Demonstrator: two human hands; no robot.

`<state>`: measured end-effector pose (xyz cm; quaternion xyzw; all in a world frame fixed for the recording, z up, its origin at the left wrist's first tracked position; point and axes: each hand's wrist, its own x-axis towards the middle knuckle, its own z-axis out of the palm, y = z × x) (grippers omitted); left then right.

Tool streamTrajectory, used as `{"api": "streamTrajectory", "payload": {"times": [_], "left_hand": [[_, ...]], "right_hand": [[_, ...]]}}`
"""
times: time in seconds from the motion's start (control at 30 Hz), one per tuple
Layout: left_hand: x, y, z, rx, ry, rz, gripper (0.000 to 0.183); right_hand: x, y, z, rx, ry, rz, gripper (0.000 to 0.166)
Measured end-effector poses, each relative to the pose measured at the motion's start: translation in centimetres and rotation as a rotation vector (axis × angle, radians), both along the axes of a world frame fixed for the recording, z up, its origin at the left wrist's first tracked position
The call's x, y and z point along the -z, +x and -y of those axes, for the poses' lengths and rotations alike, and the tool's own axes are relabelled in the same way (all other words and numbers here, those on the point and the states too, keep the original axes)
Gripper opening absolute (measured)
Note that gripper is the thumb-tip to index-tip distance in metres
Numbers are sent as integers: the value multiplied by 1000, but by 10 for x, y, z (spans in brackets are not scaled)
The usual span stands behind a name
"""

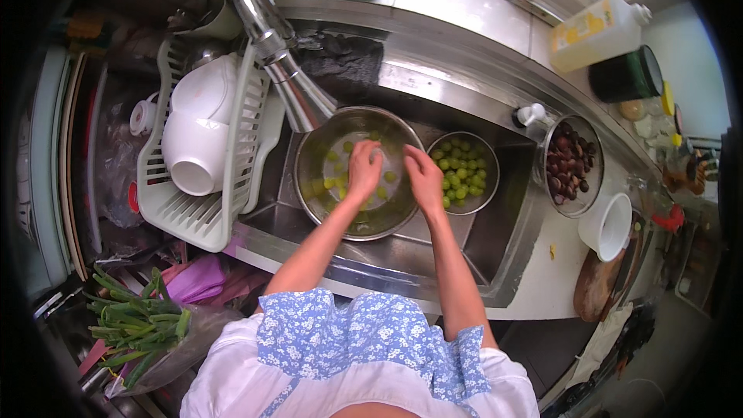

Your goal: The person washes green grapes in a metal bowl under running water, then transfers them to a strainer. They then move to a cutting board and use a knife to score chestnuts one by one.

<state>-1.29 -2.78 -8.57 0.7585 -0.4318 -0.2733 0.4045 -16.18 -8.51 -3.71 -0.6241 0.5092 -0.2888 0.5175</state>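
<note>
A round stainless steel basin (307, 209) stands in the sink, with water and loose green grapes (390, 176) in it. My left hand (364, 171) is over the middle of this basin, its thumb apart from the fingers and nothing visible between them. At the basin's right rim is my right hand (425, 177), its fingers bent inward; its palm and thumb side are hidden, so I cannot tell if it holds anything. Just right of that hand, a smaller metal bowl (497, 177) contains many green grapes (461, 174).
A chrome faucet (299, 90) hangs over the basin's upper left rim. White bowls (194, 151) lean in a dish rack (232, 186) at left. On the right counter are a strainer (599, 186) of dark round fruit and a white tub (606, 226). Bagged scallions (139, 325) lie lower left.
</note>
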Motion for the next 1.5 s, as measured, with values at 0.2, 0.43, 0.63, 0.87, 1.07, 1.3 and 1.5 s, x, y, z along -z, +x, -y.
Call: {"api": "streamTrajectory", "payload": {"times": [0.2, 0.43, 0.63, 0.87, 1.07, 1.3, 1.5], "left_hand": [[29, 60, 5, 364, 568, 446, 50], [56, 44, -70, 433, 662, 290, 55], [74, 20, -67, -105, 699, -924, 48], [66, -7, -60, -517, 298, -828, 26], [5, -14, -43, -555, 94, -973, 24], [-53, -42, -17, -404, -72, -1103, 18], [-74, -103, 20, -265, -92, -1190, 27]], "right_hand": [[86, 74, 19, -524, -329, -632, 49], [81, 50, -37, -659, -64, -823, 40], [148, 36, -88, 42, 656, -177, 33], [75, 88, -98, 533, 826, 553, 24], [24, 86, -83, 495, 558, 523, 24], [-18, 57, -64, 560, 495, 642, 27], [-55, -1, -35, 659, 346, 652, 27]]}}
